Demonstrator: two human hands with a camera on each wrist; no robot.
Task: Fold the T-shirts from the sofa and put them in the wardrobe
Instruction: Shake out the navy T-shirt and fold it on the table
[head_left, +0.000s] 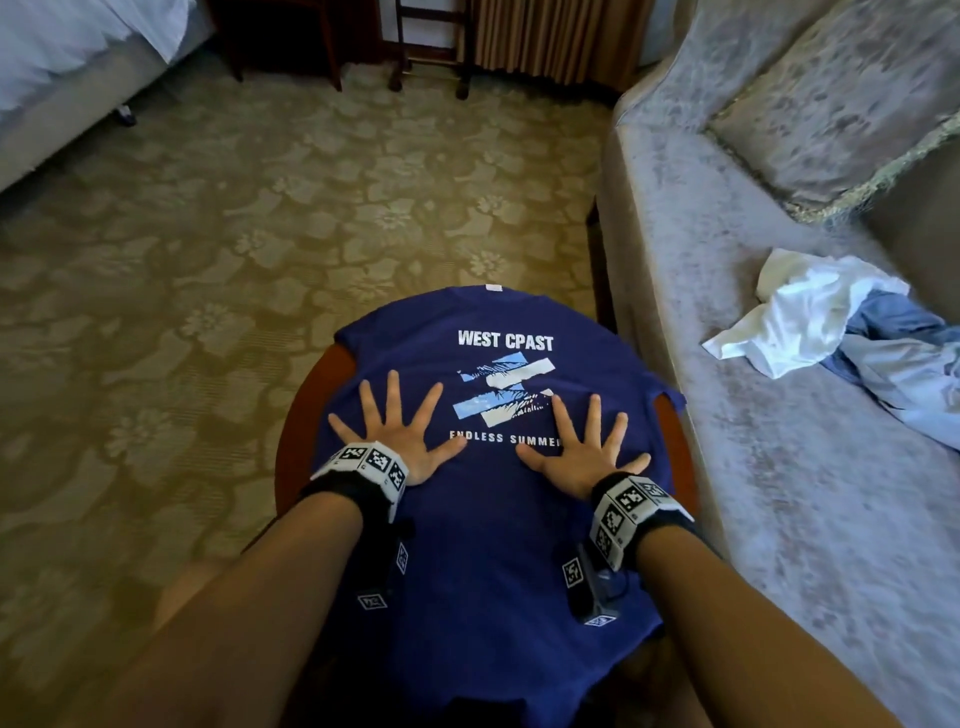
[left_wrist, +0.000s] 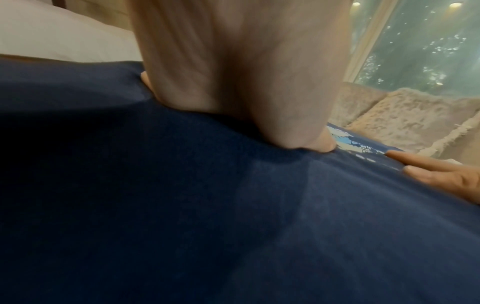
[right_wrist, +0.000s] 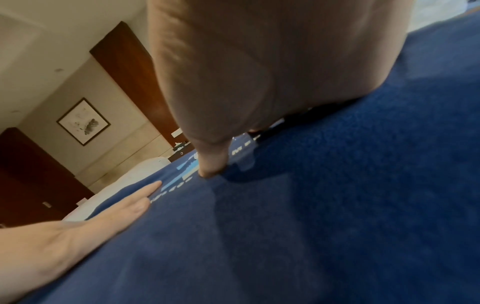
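- Nearest my head camera, both forearms reach forward, each with a wrist band of black-and-white markers (head_left: 368, 464).
- Under them I see a dark blue printed T-shirt (head_left: 498, 525) lying print-up, draped over a round reddish-brown wooden table (head_left: 306, 410).
- My left hand (head_left: 397, 428) lies flat on the shirt, fingers straight and spread, gripping nothing.
- My right hand (head_left: 584, 447) lies flat likewise, just below the white lettering, grip open.
- On the grey velvet sofa (head_left: 727, 364) to the right, a crumpled white T-shirt (head_left: 800, 312) touches a light blue garment (head_left: 904, 358).
- Beneath the table I see patterned olive carpet (head_left: 208, 270).
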